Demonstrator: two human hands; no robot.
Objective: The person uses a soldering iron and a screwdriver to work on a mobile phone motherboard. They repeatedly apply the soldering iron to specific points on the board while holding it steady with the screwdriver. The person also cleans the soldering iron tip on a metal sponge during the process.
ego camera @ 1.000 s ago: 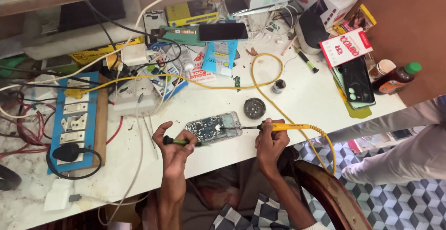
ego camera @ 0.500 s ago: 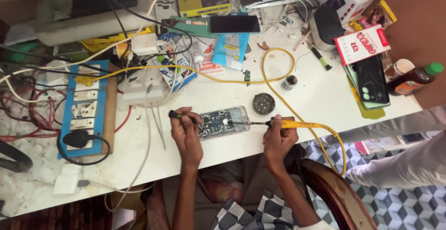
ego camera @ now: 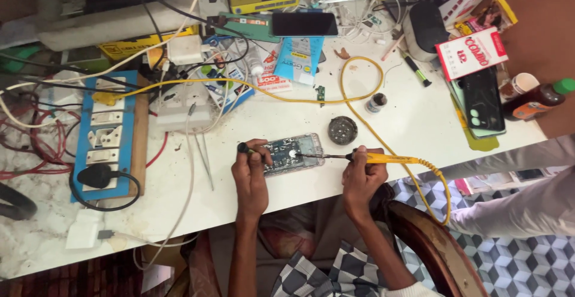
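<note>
1. Mid-solder, I'd say: my right hand [ego camera: 361, 177] has its fingers wrapped round the yellow soldering iron [ego camera: 383, 158], tip on the opened phone [ego camera: 291, 153].
2. My left hand [ego camera: 251, 174] pinches a dark-tipped tool, probably tweezers [ego camera: 247, 149], at the phone's left edge on the white surface [ego camera: 269, 117].
3. The next move calls for a steady tip.

An opened phone [ego camera: 291, 153] is laid flat near the front edge of the white bench, its long side running left to right. Its back is off, so that a circuit board, grey-blue shields and a round silvery part near the middle are exposed. A soldering iron [ego camera: 359, 157] with a yellow handle is held almost level from the right, its thin dark tip set on the board near the phone's middle. A yellow cord is led from the handle's rear. A small dark-handled tool [ego camera: 247, 149] is held at the phone's left end.
</note>
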